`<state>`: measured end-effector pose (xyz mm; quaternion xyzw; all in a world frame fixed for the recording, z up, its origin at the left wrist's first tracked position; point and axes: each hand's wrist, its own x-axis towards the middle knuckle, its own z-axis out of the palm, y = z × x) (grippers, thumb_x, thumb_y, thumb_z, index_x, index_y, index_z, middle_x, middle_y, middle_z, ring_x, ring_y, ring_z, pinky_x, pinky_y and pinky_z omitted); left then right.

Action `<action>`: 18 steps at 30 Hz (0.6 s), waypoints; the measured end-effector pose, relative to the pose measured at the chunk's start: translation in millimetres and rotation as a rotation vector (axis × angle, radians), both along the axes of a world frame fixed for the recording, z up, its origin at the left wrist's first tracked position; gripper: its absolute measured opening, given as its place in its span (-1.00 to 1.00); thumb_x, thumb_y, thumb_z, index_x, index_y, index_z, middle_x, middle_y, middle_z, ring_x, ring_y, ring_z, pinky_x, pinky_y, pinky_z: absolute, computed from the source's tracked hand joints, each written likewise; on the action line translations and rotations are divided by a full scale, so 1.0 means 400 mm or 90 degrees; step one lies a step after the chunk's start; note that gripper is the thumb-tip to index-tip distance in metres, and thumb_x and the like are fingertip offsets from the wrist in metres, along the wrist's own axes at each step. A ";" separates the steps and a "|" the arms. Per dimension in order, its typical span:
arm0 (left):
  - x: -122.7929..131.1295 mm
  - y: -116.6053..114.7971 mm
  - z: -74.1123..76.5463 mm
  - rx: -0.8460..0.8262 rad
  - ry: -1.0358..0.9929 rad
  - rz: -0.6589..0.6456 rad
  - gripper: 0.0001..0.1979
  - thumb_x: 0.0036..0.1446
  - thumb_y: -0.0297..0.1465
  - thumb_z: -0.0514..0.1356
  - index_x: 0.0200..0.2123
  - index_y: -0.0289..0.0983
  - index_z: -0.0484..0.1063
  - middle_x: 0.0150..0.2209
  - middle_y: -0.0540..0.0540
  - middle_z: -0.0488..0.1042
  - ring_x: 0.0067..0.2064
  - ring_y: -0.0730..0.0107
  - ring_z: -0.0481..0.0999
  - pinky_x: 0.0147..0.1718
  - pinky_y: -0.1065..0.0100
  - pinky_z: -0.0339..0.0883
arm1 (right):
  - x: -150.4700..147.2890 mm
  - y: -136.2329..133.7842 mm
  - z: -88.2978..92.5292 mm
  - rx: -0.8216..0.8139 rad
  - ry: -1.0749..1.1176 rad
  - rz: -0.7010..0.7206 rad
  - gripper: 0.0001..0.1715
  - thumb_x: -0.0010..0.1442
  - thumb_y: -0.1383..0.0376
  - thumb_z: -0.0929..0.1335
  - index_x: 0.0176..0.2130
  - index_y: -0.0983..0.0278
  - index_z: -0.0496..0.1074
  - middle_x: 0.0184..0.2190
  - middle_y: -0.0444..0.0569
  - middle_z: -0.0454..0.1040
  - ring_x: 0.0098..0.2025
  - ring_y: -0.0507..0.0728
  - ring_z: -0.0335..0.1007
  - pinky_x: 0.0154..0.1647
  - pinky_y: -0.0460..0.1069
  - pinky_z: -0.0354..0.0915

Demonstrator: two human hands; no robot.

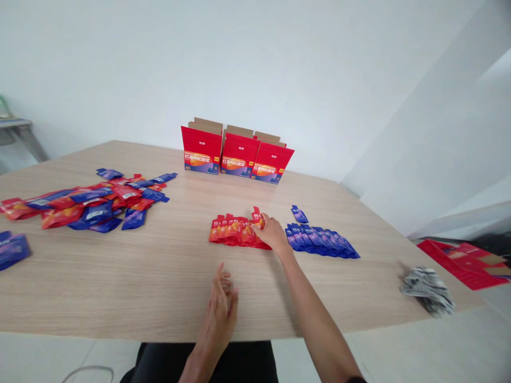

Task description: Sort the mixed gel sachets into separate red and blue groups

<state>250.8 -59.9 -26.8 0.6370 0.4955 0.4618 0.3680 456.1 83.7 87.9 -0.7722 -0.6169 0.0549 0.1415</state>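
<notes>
Head view: white wall [255,64], broad wood-grain table [159,298] before it.
Off to the left sprawls a heap of red and blue pouches [99,205]; three red boxes [238,157] stand at the back. Nearer, a blue row [319,240] lies just right of a red row [229,231]. The left hand [219,303] is empty, fingers loosely bent; the right hand [273,233] has thumb and fingers about a red pouch [256,214] at the red row's right end, whether pinching I can't tell.
</notes>
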 end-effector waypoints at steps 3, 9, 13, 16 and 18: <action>-0.005 0.002 -0.009 -0.006 -0.026 0.005 -0.40 0.48 -0.18 -0.02 0.46 -0.19 -0.08 0.10 -0.26 0.43 0.06 0.18 0.56 0.11 -0.02 0.49 | -0.015 0.040 0.015 -0.087 -0.035 -0.031 -0.28 0.42 0.01 0.31 0.35 0.41 0.32 0.16 0.34 0.52 0.22 0.36 0.47 0.24 0.14 0.33; -0.005 0.004 -0.011 -0.004 -0.066 0.013 -0.42 0.47 -0.24 0.01 0.46 -0.17 -0.05 0.08 -0.22 0.42 0.05 0.23 0.55 0.09 0.08 0.49 | -0.060 0.080 0.019 -0.206 -0.066 -0.048 -0.32 0.34 0.04 0.37 0.24 0.43 0.44 0.16 0.34 0.54 0.21 0.38 0.51 0.16 0.10 0.39; -0.006 0.006 -0.016 0.000 -0.078 0.022 -0.44 0.44 -0.31 0.02 0.44 -0.17 0.00 0.08 -0.21 0.43 0.00 0.26 0.55 0.08 0.10 0.48 | -0.077 0.084 0.016 -0.232 -0.084 -0.052 -0.30 0.30 0.05 0.41 0.24 0.47 0.47 0.17 0.38 0.53 0.24 0.40 0.48 0.17 0.09 0.39; -0.006 0.007 -0.015 0.004 -0.087 0.026 -0.44 0.42 -0.35 0.02 0.43 -0.17 0.02 0.06 -0.20 0.44 0.00 0.25 0.55 0.07 0.10 0.49 | -0.078 0.079 0.015 -0.237 -0.096 -0.053 -0.26 0.31 0.03 0.39 0.27 0.48 0.44 0.19 0.39 0.50 0.28 0.39 0.45 0.18 0.07 0.37; -0.006 0.007 -0.014 0.005 -0.090 0.027 -0.44 0.41 -0.36 0.02 0.43 -0.17 0.03 0.06 -0.20 0.43 0.02 0.23 0.54 0.07 0.09 0.48 | -0.075 0.075 0.012 -0.239 -0.098 -0.051 -0.22 0.31 0.00 0.40 0.28 0.47 0.43 0.21 0.40 0.48 0.29 0.39 0.43 0.19 0.07 0.36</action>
